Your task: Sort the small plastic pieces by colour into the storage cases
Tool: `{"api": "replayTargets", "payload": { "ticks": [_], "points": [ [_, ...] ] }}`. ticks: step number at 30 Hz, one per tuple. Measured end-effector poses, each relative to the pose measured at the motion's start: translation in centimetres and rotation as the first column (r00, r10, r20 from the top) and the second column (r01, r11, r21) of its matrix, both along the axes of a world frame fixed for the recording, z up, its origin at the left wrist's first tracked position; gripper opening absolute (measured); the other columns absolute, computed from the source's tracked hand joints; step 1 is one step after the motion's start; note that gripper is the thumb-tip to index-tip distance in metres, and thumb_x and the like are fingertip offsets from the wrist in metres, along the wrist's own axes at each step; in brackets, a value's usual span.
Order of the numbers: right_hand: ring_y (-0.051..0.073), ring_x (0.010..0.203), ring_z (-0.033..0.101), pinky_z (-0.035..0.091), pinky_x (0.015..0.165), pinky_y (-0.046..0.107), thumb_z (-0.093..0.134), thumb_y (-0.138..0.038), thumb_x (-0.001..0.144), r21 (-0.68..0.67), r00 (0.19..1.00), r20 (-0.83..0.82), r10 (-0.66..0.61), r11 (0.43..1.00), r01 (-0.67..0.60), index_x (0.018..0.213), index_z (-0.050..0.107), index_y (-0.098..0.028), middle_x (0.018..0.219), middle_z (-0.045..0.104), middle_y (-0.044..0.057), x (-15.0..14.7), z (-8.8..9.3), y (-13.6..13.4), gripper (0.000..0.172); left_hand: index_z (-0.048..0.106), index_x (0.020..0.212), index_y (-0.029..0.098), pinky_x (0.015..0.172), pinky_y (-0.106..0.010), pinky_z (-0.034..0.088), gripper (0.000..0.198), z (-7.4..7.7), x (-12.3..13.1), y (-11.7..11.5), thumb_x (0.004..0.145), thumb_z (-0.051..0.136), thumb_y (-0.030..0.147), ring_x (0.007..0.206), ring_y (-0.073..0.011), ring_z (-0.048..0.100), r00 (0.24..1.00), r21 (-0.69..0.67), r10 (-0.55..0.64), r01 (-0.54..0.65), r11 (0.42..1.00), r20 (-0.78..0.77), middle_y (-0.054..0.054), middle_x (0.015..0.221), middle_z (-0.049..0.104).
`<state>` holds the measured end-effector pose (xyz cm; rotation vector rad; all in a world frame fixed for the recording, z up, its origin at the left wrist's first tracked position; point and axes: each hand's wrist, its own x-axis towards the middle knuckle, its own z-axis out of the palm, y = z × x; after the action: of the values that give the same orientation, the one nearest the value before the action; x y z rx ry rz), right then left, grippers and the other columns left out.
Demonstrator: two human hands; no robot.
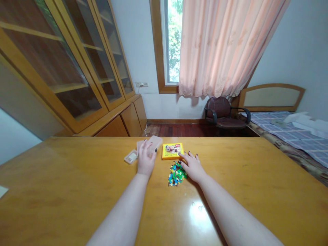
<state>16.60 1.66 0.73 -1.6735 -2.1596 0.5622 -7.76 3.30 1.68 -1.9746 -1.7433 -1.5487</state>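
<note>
The left hand (146, 164) lies at the far middle of the bench (89, 184), its fingers slightly parted over a translucent plastic case (157, 140); I cannot tell whether its grip is closed on the case or merely resting there. Some of the clear plastic shows on the left side of the fingers too, though the hand hides how the parts join. Just to the left of that hand sits a small clear box (131, 156) with something whitish in it, too small to make out. On the right of the case lies a flat yellow box (167, 156) with a printed picture and a red mark on its top. Just on the near side of the yellow box is a loose pile of small bricks (176, 176), mostly green, blue, white and yellow with some dark ones. The right hand (193, 167) comes in from the right with its grip released, fingers spread: the fingertips overlap the near right corner of the yellow box, and the thumb is above the far right edge of the pile; contact there cannot be made out. Beyond the bench stand a glass-fronted cabinet (104, 80) on the left, a pink curtain (217, 44) beside a window (174, 41), a dark red armchair (219, 109), and a bed (302, 133) on the far right.
</note>
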Motion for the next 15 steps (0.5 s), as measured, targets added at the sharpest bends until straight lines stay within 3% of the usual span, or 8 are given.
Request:
{"api": "replayTargets", "payload": {
  "ticks": [2, 4, 6, 8, 12, 15],
  "points": [
    [0.027, 0.137, 0.025, 0.008, 0.111, 0.053, 0.040, -0.042, 0.091, 0.002, 1.000, -0.015, 0.015, 1.000, -0.015, 0.134, 0.045, -0.033, 0.142, 0.044, 0.002, -0.1, 0.2, -0.1, 0.044, 0.054, 0.117, 0.019, 0.111, -0.041, 0.030, 0.035, -0.3, 1.0, -0.2, 0.083, 0.052, 0.024, 0.129, -0.0220, 0.039, 0.982, -0.095, -0.182, 0.176, 0.980, -0.057, -0.011, 0.136, 0.043],
    [0.026, 0.137, 0.026, 0.007, 0.111, 0.052, 0.039, -0.040, 0.092, 0.007, 0.999, -0.034, 0.031, 1.000, -0.031, 0.133, 0.047, -0.032, 0.141, 0.045, 0.000, -0.2, 0.4, -0.2, 0.043, 0.054, 0.118, 0.019, 0.111, -0.039, 0.031, 0.034, -0.5, 1.8, -0.4, 0.085, 0.050, 0.025, 0.130, -0.0204, 0.038, 0.935, -0.227, -0.344, 0.317, 0.921, -0.090, -0.010, 0.138, 0.043],
    [0.026, 0.137, 0.027, 0.007, 0.111, 0.051, 0.039, -0.041, 0.092, 0.008, 0.998, -0.047, 0.035, 0.999, -0.035, 0.132, 0.048, -0.031, 0.141, 0.046, 0.000, -0.2, 0.4, -0.2, 0.042, 0.054, 0.121, 0.020, 0.110, -0.039, 0.031, 0.035, -0.5, 2.3, -0.5, 0.087, 0.047, 0.026, 0.131, -0.0198, 0.038, 0.890, -0.347, -0.443, 0.383, 0.856, -0.112, -0.010, 0.139, 0.043],
    [0.027, 0.136, 0.028, 0.008, 0.112, 0.051, 0.039, -0.041, 0.092, 0.010, 0.998, -0.050, 0.026, 1.000, -0.025, 0.132, 0.049, -0.030, 0.140, 0.047, 0.001, -0.3, 0.4, -0.2, 0.042, 0.054, 0.124, 0.022, 0.111, -0.043, 0.028, 0.037, -0.5, 2.4, -0.4, 0.088, 0.046, 0.027, 0.132, -0.0206, 0.037, 0.880, -0.421, -0.452, 0.356, 0.834, -0.150, -0.009, 0.141, 0.042],
    [0.027, 0.135, 0.030, 0.010, 0.111, 0.050, 0.039, -0.039, 0.092, 0.030, 0.999, -0.051, 0.013, 0.999, -0.012, 0.131, 0.050, -0.029, 0.138, 0.049, 0.002, -0.2, 0.1, -0.1, 0.042, 0.055, 0.125, 0.029, 0.112, -0.051, 0.022, 0.039, -0.7, 2.2, 0.1, 0.088, 0.045, 0.022, 0.135, -0.0235, 0.031, 0.894, -0.455, -0.361, 0.213, 0.864, -0.265, -0.006, 0.143, 0.042],
    [0.026, 0.135, 0.031, 0.011, 0.111, 0.050, 0.038, -0.038, 0.093, 0.032, 0.999, -0.042, 0.012, 0.999, -0.011, 0.131, 0.050, -0.029, 0.138, 0.049, 0.003, -0.2, 0.0, -0.1, 0.041, 0.056, 0.124, 0.028, 0.112, -0.049, 0.023, 0.039, -0.9, 1.9, 0.3, 0.087, 0.047, 0.024, 0.136, -0.0243, 0.029, 0.903, -0.420, -0.293, 0.144, 0.896, -0.316, -0.005, 0.144, 0.040]
  ]
}}
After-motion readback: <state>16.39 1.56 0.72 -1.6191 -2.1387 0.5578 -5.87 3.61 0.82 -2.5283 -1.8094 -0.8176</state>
